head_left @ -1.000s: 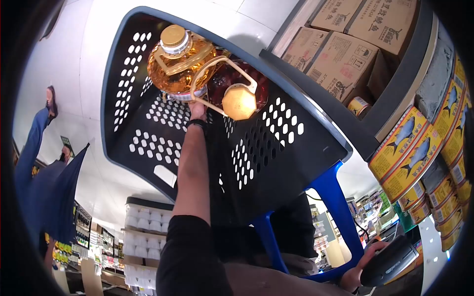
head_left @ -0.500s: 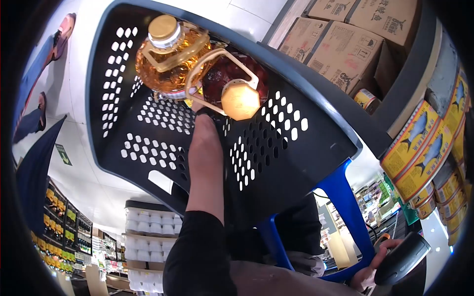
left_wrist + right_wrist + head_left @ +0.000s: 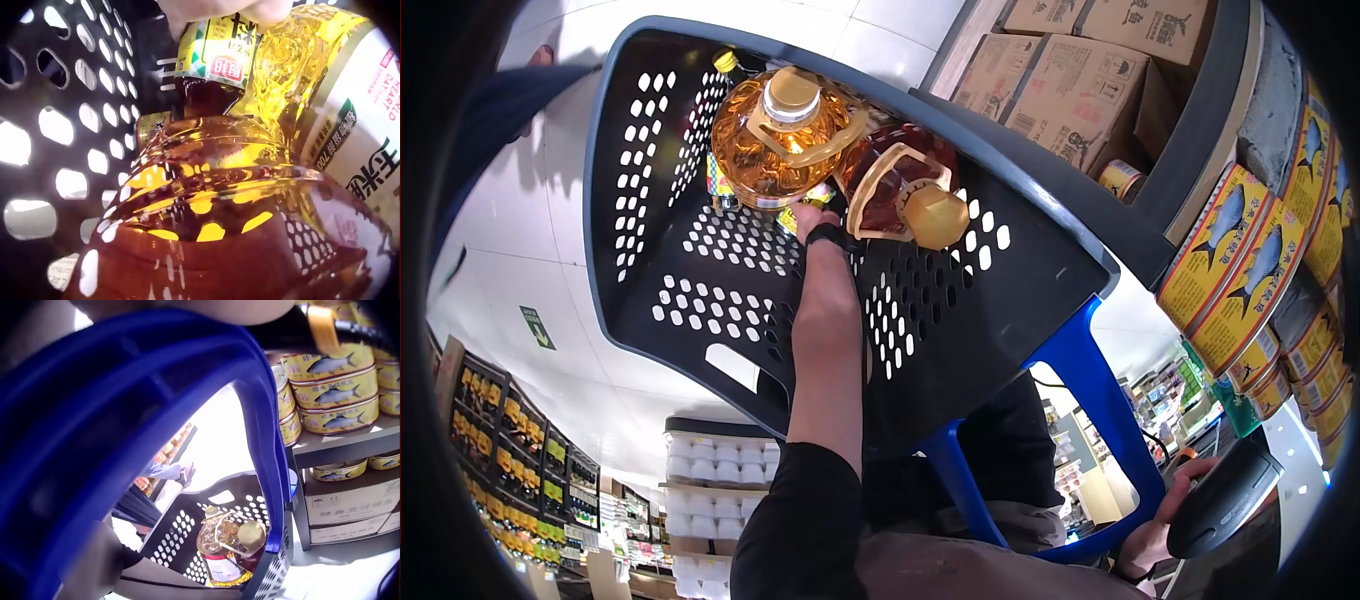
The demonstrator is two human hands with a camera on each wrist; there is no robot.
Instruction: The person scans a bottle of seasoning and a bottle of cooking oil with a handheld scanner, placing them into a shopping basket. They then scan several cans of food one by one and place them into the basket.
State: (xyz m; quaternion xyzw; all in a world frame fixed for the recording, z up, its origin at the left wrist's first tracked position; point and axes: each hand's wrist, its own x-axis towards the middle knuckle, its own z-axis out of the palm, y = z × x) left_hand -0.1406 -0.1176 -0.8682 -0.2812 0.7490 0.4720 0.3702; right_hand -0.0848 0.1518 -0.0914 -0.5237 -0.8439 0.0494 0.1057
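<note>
My left hand reaches into the black shopping basket. Its fingers grip a bottle with a yellow-green label, mostly hidden behind a large jug in the left wrist view. Beside it stands a big jug of golden oil with a gold cap and handle. A dark red-brown jug leans at the right. Behind the golden jug shows a yellow-capped bottle. At lower right, my right hand holds a black handheld scanner, close by the basket's blue handle.
Stacked yellow fish cans and cardboard boxes fill the shelving on the right. Shelves of bottles and a rack of white rolls stand lower left. A person's leg shows at upper left.
The golden jug has shifted right, revealing the yellow-capped bottle behind it. The red-brown jug has turned and its cap has moved right. My right hand keeps the scanner.
</note>
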